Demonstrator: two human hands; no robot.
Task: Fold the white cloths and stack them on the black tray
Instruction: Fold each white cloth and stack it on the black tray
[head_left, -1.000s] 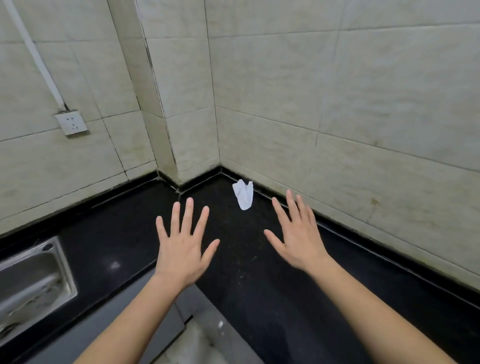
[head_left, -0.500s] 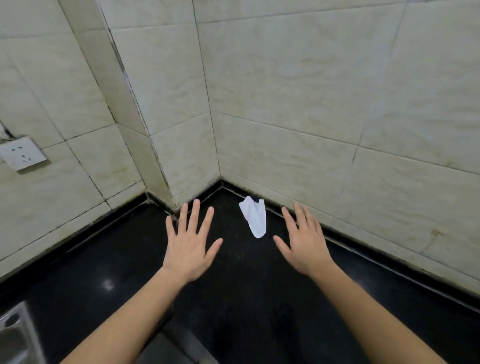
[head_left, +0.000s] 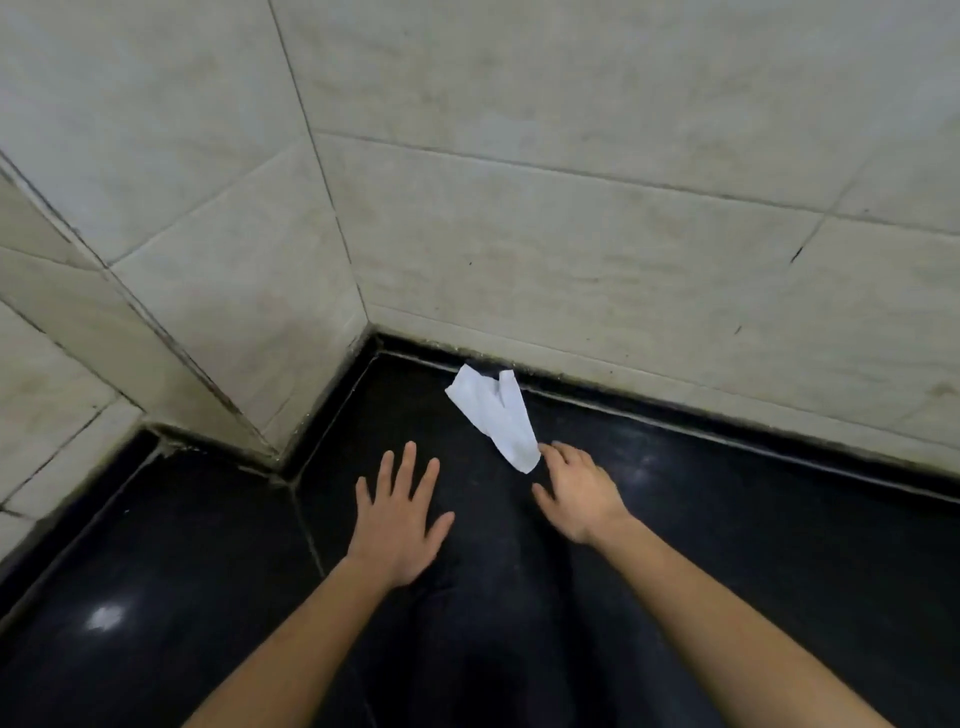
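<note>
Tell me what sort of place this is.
Probably a kitchen or utility-room corner: a glossy black counter meets pale tiled walls with grimy grout, and a crumpled white cloth lies by the wall.

You stand at the corner of a tiled wet room, a kitchen or washroom by its look: a glossy black stone bench (head_left: 727, 545) runs under large pale marbled wall tiles (head_left: 571, 234) with darkened grout; a tiled column (head_left: 208, 322) juts out at the bench's left rear.

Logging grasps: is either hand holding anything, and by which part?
Nothing is visibly held. The left hand is spread open; the right hand is at the near end of the white cloth, not gripping it.
</note>
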